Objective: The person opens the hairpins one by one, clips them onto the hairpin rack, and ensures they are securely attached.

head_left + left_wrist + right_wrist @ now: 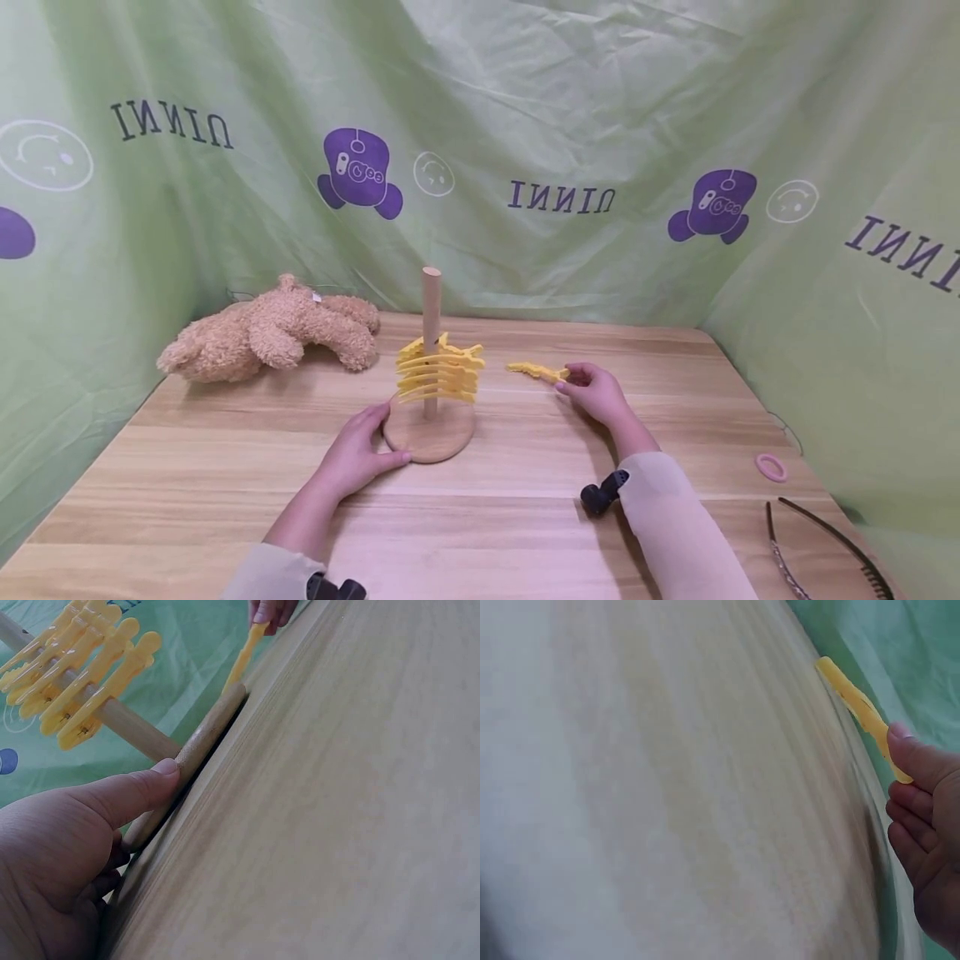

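A wooden stand, with an upright post on a round base, is on the table. Several yellow alligator hair clips are clamped across the post, one above another. My left hand holds the near left rim of the base, its thumb pressed to the edge and its other fingers partly hidden. To the right of the stand, my right hand pinches one more yellow alligator hair clip by its end. That clip points left toward the stand, apart from it.
A brown plush toy lies at the back left. Near the right edge are a pink ring and a dark headband. Green printed cloth hangs around the wooden table.
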Tool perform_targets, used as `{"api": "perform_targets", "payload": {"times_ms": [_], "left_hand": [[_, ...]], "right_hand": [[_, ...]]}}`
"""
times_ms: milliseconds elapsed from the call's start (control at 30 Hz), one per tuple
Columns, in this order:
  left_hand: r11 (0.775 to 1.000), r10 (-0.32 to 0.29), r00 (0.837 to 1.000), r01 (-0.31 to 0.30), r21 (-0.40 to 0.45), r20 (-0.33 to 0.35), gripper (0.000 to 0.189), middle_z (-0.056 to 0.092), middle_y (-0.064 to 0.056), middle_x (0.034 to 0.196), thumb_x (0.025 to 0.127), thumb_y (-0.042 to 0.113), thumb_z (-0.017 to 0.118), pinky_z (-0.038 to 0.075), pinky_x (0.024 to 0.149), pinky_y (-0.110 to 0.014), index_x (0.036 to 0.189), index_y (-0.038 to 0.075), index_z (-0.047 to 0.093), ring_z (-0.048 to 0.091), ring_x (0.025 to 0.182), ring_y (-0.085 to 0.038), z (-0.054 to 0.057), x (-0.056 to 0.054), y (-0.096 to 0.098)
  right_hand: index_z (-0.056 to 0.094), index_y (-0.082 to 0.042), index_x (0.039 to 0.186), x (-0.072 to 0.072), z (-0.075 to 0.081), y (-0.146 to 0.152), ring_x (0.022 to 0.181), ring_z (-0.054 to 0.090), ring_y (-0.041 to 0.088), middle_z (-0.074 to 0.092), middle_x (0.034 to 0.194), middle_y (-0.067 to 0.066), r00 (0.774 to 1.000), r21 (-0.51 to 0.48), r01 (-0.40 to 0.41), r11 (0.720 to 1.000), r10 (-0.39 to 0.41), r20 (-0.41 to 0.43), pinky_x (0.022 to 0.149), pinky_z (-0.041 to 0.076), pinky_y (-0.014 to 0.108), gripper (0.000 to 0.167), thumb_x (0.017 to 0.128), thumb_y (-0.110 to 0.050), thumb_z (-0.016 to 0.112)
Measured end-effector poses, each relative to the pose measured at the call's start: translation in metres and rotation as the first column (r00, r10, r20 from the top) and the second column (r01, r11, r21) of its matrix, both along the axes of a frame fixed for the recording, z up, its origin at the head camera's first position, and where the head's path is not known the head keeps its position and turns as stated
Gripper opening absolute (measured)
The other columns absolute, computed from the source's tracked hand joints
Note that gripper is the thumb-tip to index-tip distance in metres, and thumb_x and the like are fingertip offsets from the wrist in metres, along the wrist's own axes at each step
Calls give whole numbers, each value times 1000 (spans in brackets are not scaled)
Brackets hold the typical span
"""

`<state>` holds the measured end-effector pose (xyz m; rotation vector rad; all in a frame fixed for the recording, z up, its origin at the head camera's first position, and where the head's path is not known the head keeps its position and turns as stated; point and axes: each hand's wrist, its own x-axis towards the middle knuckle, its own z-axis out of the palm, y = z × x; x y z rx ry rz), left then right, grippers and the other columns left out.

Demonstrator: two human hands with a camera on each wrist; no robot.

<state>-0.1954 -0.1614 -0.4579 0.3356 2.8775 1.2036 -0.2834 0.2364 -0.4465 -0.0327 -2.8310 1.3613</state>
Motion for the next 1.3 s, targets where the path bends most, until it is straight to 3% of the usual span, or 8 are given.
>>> {"api": "perform_targets", "payload": {"times_ms": [267, 400, 600, 800, 967, 1133, 1300], "left_hand": [[1000, 0, 1000, 0, -2, -5, 92, 40, -29, 149, 77, 38, 82, 26, 119, -59, 144, -9, 40, 33, 141, -48, 0, 0, 0], [1000, 3, 1000, -3, 0, -5, 92, 41, -30, 149, 76, 38, 82, 26, 119, -58, 143, -10, 40, 33, 141, -48, 1, 0, 0], [1000, 4, 1000, -4, -3, -8, 92, 41, -30, 149, 76, 38, 83, 26, 118, -59, 143, -10, 41, 33, 140, -48, 0, 0, 0], [1000, 4, 1000, -4, -7, -9, 92, 41, -30, 149, 76, 38, 82, 26, 118, -59, 143, -10, 41, 33, 140, -48, 0, 0, 1], [1000, 3, 1000, -3, -8, -11, 91, 41, -30, 148, 77, 37, 82, 26, 118, -59, 143, -10, 41, 34, 140, -48, 0, 0, 1], [1000, 5, 1000, -5, -5, -9, 91, 41, -30, 149, 77, 37, 82, 26, 118, -58, 143, -10, 41, 33, 140, -48, 0, 0, 1], [1000, 4, 1000, -4, -4, -10, 91, 41, -29, 149, 77, 38, 82, 26, 118, -58, 143, -10, 41, 33, 140, -48, -1, 0, 1]], "right_hand": [[57, 1, 131, 16, 16, -14, 115, 61, 32, 64, 125, 22, 999, -148, 22, 989, -26, -30, 100, 54, 37, 50, 89, -21, 73], [59, 1, 129, 25, 31, -22, 110, 64, 29, 65, 121, 21, 997, -167, 12, 986, -24, -70, 91, 58, 30, 48, 89, -21, 73], [62, 3, 125, 36, 54, -32, 111, 65, 32, 67, 117, 23, 984, -173, -38, 984, 8, -176, 87, 58, 24, 42, 90, -17, 72], [65, 4, 117, 46, 78, -40, 93, 66, 7, 69, 109, 21, 963, -196, -71, 978, 16, -269, 78, 55, 13, 35, 89, -14, 73], [68, 7, 111, 51, 96, -53, 81, 63, -6, 71, 102, 19, 946, -237, -75, 968, -6, -325, 74, 55, 11, 29, 86, -8, 74], [70, 8, 106, 52, 107, -73, 76, 63, -7, 73, 97, 20, 936, -262, -97, 960, -2, -351, 71, 55, 12, 25, 85, -5, 75], [71, 8, 101, 48, 112, -96, 76, 64, -6, 73, 96, 24, 922, -255, -171, 952, 63, -383, 70, 56, 14, 21, 84, -3, 75]]}}
